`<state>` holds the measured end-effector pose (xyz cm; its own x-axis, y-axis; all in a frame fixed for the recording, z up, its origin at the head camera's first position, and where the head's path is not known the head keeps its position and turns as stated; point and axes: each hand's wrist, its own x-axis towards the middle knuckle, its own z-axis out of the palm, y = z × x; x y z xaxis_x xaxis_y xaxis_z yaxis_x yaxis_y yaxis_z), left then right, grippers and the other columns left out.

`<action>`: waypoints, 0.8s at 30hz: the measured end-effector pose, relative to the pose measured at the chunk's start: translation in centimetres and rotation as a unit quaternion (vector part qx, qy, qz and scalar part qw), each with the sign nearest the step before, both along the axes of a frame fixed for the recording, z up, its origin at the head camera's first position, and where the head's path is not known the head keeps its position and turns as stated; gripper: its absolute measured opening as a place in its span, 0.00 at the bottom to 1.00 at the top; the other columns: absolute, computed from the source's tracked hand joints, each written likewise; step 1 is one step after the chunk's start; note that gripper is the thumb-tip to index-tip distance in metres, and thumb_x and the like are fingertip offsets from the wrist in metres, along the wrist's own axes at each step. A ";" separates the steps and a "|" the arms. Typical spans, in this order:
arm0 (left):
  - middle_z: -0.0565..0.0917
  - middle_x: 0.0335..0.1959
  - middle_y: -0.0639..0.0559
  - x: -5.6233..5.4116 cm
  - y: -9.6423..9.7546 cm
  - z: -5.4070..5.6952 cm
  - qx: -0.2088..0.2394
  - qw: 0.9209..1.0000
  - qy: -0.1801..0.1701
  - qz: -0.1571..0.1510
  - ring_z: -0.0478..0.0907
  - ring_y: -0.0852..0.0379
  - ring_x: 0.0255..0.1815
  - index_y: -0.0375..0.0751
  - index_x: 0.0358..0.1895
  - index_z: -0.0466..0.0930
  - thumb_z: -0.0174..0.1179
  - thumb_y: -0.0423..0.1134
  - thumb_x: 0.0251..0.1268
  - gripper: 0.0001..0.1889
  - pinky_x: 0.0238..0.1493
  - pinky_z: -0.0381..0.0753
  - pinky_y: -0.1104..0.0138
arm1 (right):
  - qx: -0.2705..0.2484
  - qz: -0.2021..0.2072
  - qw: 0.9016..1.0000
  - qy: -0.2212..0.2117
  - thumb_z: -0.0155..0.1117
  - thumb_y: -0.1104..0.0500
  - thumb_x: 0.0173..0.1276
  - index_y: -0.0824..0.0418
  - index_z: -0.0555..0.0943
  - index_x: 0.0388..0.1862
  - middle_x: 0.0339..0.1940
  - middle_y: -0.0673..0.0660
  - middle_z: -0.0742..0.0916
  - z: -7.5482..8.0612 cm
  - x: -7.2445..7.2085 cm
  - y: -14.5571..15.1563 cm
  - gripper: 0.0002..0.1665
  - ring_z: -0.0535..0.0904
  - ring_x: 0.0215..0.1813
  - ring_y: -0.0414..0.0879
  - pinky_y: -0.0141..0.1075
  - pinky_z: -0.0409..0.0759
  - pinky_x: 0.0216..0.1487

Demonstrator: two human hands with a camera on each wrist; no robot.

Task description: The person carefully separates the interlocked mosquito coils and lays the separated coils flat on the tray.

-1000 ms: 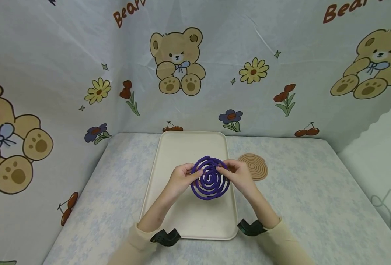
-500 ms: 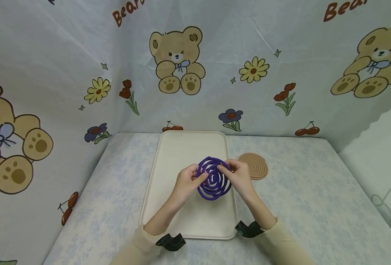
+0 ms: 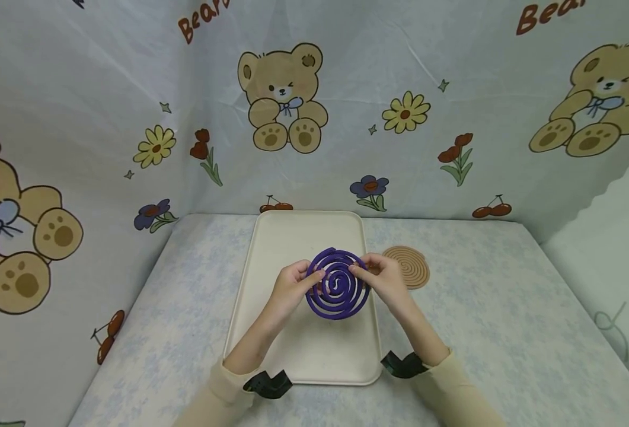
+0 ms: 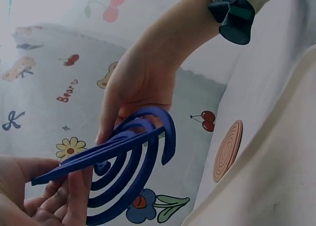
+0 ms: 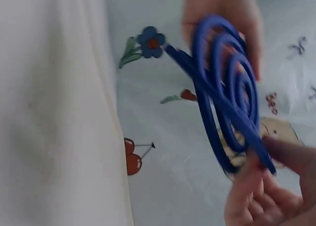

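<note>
Purple mosquito coils are held up over the beige tray, their spiral facing the head camera. My left hand pinches the left rim between thumb and fingers. At the upper right rim, my right hand pinches likewise, thumb on the near face. The left wrist view shows the coils as two layers, one spiral slanting away from the other and spread into open loops. In the right wrist view, the coils stand edge-on, with crossing layers. The fingers behind the coils are partly hidden.
A brown spiral coil lies flat on the blue-white table, right of the tray and close to my right hand. A white bear-print cloth hangs behind and at the left.
The coils and my left hand shifted right and tilted half a second ago, then came back left; the spiral again faces the head camera. Both hands keep their pinch.
</note>
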<state>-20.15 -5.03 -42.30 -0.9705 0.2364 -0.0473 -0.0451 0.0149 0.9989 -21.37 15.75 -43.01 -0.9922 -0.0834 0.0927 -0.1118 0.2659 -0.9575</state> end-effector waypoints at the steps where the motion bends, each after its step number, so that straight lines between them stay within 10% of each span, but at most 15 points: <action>1: 0.81 0.20 0.60 -0.1 -0.2 0.0 0.000 1.000 -0.006 -0.007 0.77 0.64 0.23 0.29 0.38 0.76 0.56 0.35 0.67 0.09 0.30 0.80 0.74 | 0.000 0.023 1.000 -0.007 0.66 0.60 0.64 0.71 0.80 0.36 0.21 0.44 0.81 0.0 -0.2 0.3 0.12 0.73 0.19 0.35 0.29 0.75 0.21; 11: 0.80 0.19 0.62 -0.7 -1.0 -0.3 -0.043 0.994 -0.031 -0.100 0.76 0.65 0.20 0.28 0.37 0.78 0.54 0.41 0.70 0.15 0.28 0.76 0.75 | -0.014 0.210 0.971 -0.112 0.57 0.60 0.70 0.71 0.82 0.39 0.13 0.43 0.74 0.0 -1.1 2.1 0.14 0.66 0.15 0.35 0.27 0.68 0.19; 17: 0.81 0.22 0.59 -1.0 -1.5 -0.2 -0.031 0.998 -0.008 -0.046 0.77 0.64 0.23 0.29 0.38 0.78 0.54 0.39 0.70 0.13 0.31 0.79 0.74 | -0.087 0.148 0.977 -0.124 0.56 0.62 0.70 0.53 0.85 0.29 0.13 0.42 0.75 -0.2 -1.1 1.8 0.13 0.64 0.16 0.33 0.24 0.64 0.18; 24: 0.82 0.22 0.60 -1.0 -1.6 -0.1 0.010 0.999 -0.023 -0.023 0.80 0.64 0.22 0.26 0.40 0.77 0.54 0.40 0.70 0.15 0.30 0.79 0.75 | -0.061 0.129 0.988 -0.059 0.54 0.60 0.72 0.77 0.79 0.43 0.18 0.41 0.79 0.2 -0.4 0.7 0.18 0.67 0.19 0.35 0.27 0.68 0.21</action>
<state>-21.18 -6.61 -42.45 -0.9554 0.2821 -0.0870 -0.0914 -0.0026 0.9958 -21.75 16.48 -42.82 -0.9440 -0.3301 0.0030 -0.0468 0.1250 -0.9911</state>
